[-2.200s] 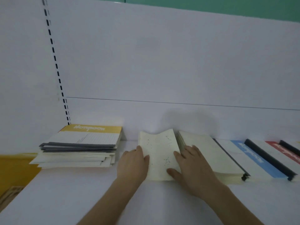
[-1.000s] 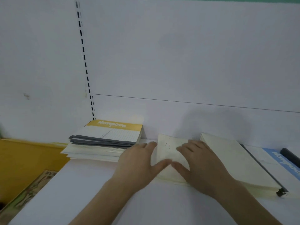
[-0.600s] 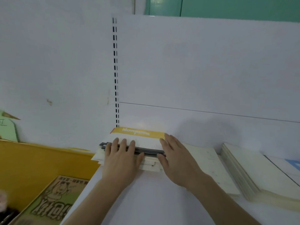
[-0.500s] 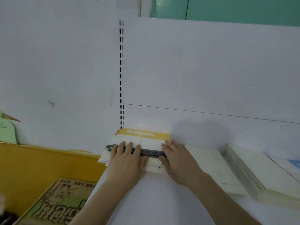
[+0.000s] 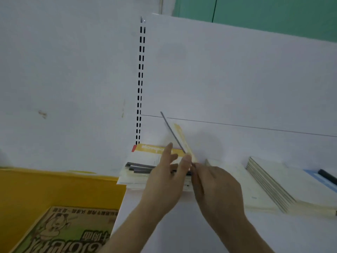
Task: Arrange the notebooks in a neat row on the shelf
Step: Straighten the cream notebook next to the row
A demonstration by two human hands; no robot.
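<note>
A messy stack of notebooks [image 5: 140,168] lies at the left end of the white shelf [image 5: 182,227], with a yellow-headed lined notebook on top of it. A thin notebook with a yellow edge and a dark cover [image 5: 176,138] is raised off the stack and stands tilted, seen edge on. My right hand [image 5: 217,187] pinches its lower end. My left hand [image 5: 164,183] lies over the stack's front with straight, spread fingers, and its fingertips touch the raised notebook's base.
To the right of the stack lie a flat cream notebook [image 5: 253,190], a slanted pile of cream notebooks [image 5: 273,181] and a blue notebook [image 5: 317,179] with a black spine beside it. A yellow bin [image 5: 54,190] with a printed cardboard sheet sits at lower left. A slotted upright [image 5: 140,88] runs up the back panel.
Both hands lay flat on the front of the stack half a second ago. Now a thin notebook from the stack's top is lifted and tilted up in my right hand. The view has shifted left.
</note>
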